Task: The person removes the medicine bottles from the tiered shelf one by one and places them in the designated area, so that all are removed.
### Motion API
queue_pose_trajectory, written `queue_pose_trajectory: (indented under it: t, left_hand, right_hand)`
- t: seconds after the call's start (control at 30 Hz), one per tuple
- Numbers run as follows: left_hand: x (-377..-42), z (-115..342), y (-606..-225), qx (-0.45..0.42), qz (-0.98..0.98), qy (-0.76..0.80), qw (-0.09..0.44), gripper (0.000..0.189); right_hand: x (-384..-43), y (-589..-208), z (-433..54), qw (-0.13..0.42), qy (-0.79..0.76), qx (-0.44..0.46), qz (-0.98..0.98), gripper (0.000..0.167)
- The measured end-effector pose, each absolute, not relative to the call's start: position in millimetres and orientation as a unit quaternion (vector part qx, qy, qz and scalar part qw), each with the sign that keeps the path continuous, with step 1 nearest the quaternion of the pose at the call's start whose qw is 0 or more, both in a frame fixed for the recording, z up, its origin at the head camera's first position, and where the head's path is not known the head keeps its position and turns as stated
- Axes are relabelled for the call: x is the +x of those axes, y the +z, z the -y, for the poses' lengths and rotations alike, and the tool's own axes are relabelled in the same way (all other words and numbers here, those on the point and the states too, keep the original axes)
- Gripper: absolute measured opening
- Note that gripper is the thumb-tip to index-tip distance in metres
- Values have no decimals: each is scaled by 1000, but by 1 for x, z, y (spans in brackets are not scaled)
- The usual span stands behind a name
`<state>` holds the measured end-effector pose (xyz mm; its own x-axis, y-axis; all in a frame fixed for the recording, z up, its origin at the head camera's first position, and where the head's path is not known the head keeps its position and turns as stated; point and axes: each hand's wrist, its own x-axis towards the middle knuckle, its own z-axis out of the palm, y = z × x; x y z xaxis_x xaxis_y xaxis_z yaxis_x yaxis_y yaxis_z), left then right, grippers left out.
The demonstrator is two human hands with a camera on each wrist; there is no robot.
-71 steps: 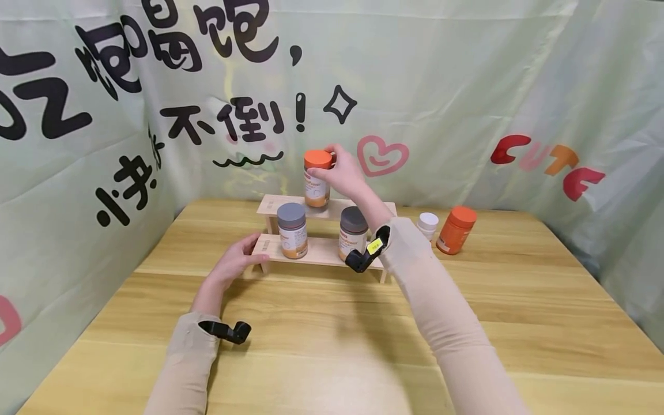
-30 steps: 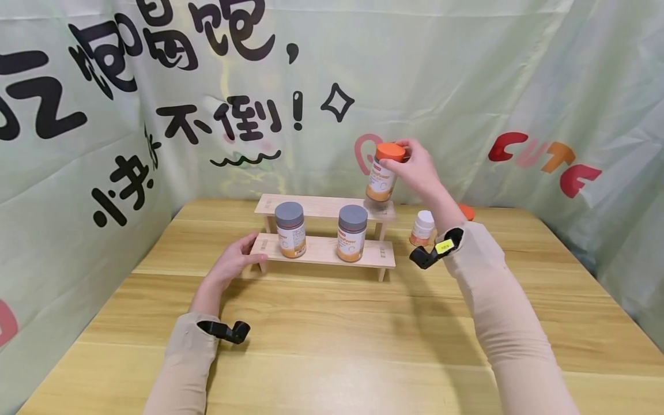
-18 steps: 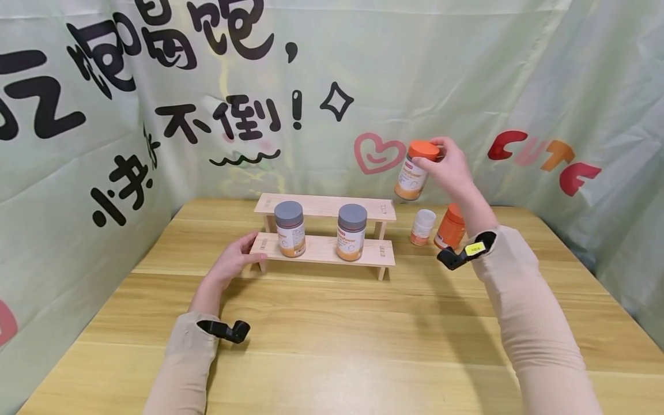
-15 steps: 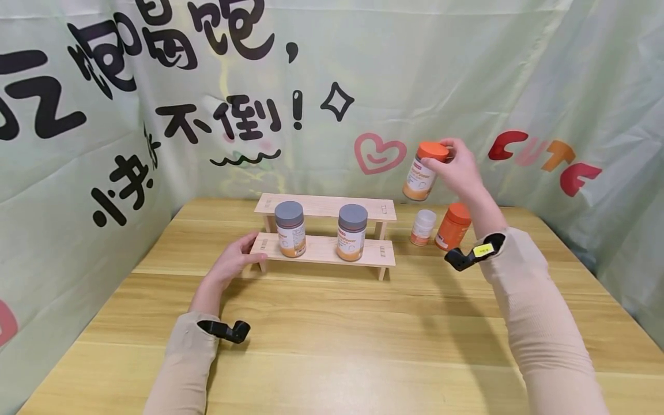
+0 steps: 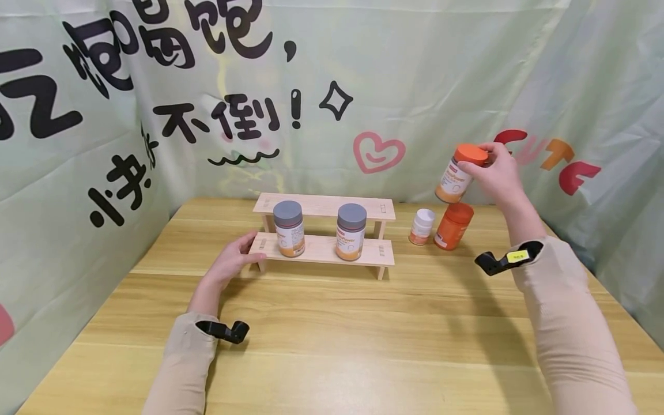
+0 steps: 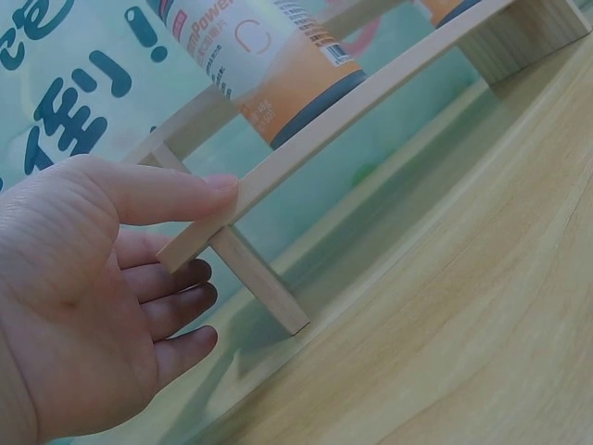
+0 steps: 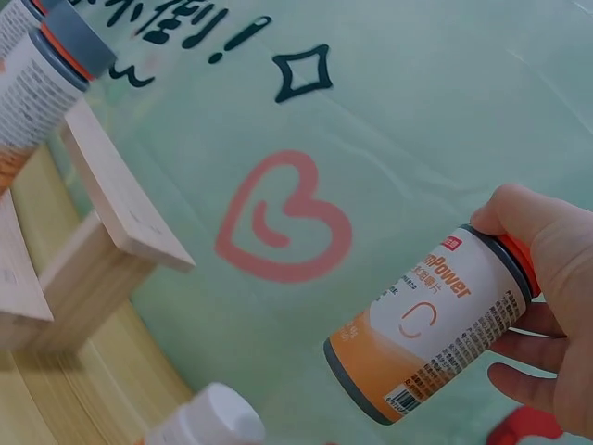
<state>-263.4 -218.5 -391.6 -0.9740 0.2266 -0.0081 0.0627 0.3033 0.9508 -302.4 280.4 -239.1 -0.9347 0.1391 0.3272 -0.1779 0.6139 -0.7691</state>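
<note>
My right hand (image 5: 499,176) grips a supplement bottle (image 7: 426,324) by its orange lid, thumb in front and fingers behind. The bottle, with a white and orange label, tilts in the air above an orange bottle (image 5: 453,226) on the table. My left hand (image 5: 234,260) holds the left end of a two-tier wooden display stand (image 5: 321,251). In the left wrist view its thumb (image 6: 181,193) lies on the lower shelf's end and the other fingers are below. On the lower shelf stand two grey-lidded bottles, a left one (image 5: 290,230) and a right one (image 5: 350,233).
A small white-lidded bottle (image 5: 422,226) stands between the stand and the orange bottle. The wooden table (image 5: 332,328) meets a pale printed cloth backdrop (image 5: 446,69) at the back and both sides.
My right hand has lifted the orange-lidded bottle off the upper shelf and carried it right, past the white-lidded bottle. My left hand has stayed at the stand's end.
</note>
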Motion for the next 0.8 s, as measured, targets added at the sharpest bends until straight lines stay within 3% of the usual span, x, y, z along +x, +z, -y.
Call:
queue_pose_trajectory:
  t: [0.8]
  left_hand:
    - [-264, 219, -393, 89, -800, 589, 68, 79]
  right_hand:
    - [-277, -262, -359, 173, 400, -86, 896, 77]
